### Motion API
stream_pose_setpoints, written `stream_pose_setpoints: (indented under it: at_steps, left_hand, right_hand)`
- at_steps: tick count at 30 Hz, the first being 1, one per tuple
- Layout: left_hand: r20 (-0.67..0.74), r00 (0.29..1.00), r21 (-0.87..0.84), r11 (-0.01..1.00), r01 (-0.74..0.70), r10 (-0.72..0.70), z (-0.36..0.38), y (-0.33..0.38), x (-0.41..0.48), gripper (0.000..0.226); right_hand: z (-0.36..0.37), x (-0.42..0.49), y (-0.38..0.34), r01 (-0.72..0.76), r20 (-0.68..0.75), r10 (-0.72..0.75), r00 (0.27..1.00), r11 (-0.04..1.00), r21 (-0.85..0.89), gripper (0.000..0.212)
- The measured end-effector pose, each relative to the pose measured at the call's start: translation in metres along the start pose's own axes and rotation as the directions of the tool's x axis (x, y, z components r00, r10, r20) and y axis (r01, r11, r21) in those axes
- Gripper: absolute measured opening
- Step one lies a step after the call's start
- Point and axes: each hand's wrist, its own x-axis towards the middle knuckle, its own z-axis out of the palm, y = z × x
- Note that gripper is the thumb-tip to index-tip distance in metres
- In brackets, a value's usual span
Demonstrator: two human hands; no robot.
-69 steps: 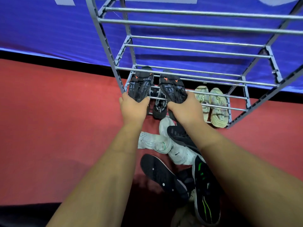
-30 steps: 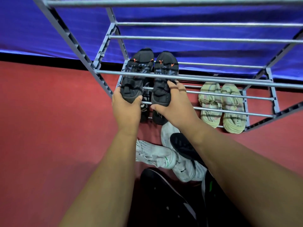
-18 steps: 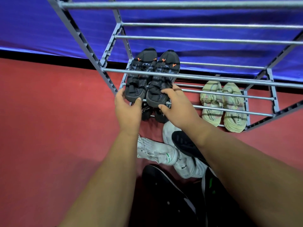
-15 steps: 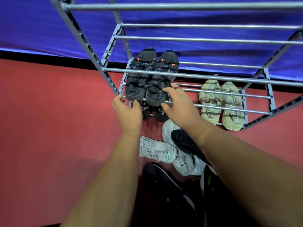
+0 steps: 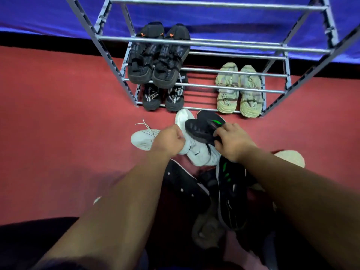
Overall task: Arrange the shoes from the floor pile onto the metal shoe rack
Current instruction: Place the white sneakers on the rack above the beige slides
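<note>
Red floor (image 5: 58, 123): right hand (image 5: 231, 142) grips black, green-striped shoe (image 5: 202, 129).

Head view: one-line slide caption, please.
Right hand grips a black-green sneaker, left hand grips a white sneaker, before the shoe rack holding three pairs.

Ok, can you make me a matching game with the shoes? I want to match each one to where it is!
Things:
1. black strappy sandals with orange marks
2. pale yellow-green sandals
3. black sneaker with a green stripe
4. white lace-up sneaker

Places:
A. gripped by the right hand
B. bottom shelf of the grey metal shoe rack
C. gripped by the left hand
D. the shelf just above the bottom one

Pairs: 1-D, 2-B, 3-A, 4-C
</note>
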Motion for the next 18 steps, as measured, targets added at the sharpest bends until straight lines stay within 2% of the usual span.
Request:
stream_pose_setpoints:
  at_steps: [2, 4, 6, 8, 10, 13, 16, 18]
  left_hand:
    - [0.046, 0.999, 0.122, 0.993, -0.005, 0.0, 0.002, -0.008, -0.014, 0.01]
    - [0.043, 0.999, 0.234, 0.972, 0.001, -0.012, 0.004, -0.015, -0.028, 0.02]
    - [0.012, 0.999, 0.32, 0.947, 0.026, -0.032, 0.006, -0.021, -0.038, 0.037]
    - [-0.003, 0.992, 0.354, 0.927, 0.121, -0.128, 0.009, -0.026, -0.046, 0.052]
    - [0.016, 0.961, 0.294, 0.92, 0.26, -0.277, 0.013, -0.029, -0.055, 0.062]
    - [0.197, 0.883, 0.215, 0.897, 0.386, -0.426, 0.026, -0.027, -0.07, 0.075]
    - [0.323, 0.722, 0.045, 0.772, 0.634, -0.612, 0.038, -0.014, -0.084, 0.113]
    - [0.326, 0.69, 0.062, 0.743, 0.666, -0.646, 0.045, -0.01, -0.088, 0.136]
  right_hand:
    - [0.011, -0.008, 0.0, -0.069, 0.009, 0.071, 0.997, 0.991, -0.118, 0.061]
    - [0.015, -0.011, -0.005, -0.118, 0.032, 0.126, 0.992, 0.974, -0.192, 0.07]
    - [0.012, -0.013, -0.005, -0.197, 0.034, 0.203, 0.979, 0.971, -0.139, 0.067]
    - [0.007, -0.016, 0.0, -0.257, 0.061, 0.261, 0.963, 0.964, -0.066, 0.073]
    - [0.002, -0.02, 0.006, -0.258, 0.107, 0.261, 0.959, 0.965, -0.047, 0.083]
    - [0.0, -0.027, 0.004, -0.229, 0.072, 0.227, 0.971, 0.973, 0.013, 0.086]
    - [0.002, -0.035, -0.006, -0.228, -0.001, 0.229, 0.974, 0.97, 0.086, 0.084]
    - [0.008, -0.041, -0.011, -0.225, -0.025, 0.229, 0.973, 0.968, 0.113, 0.086]
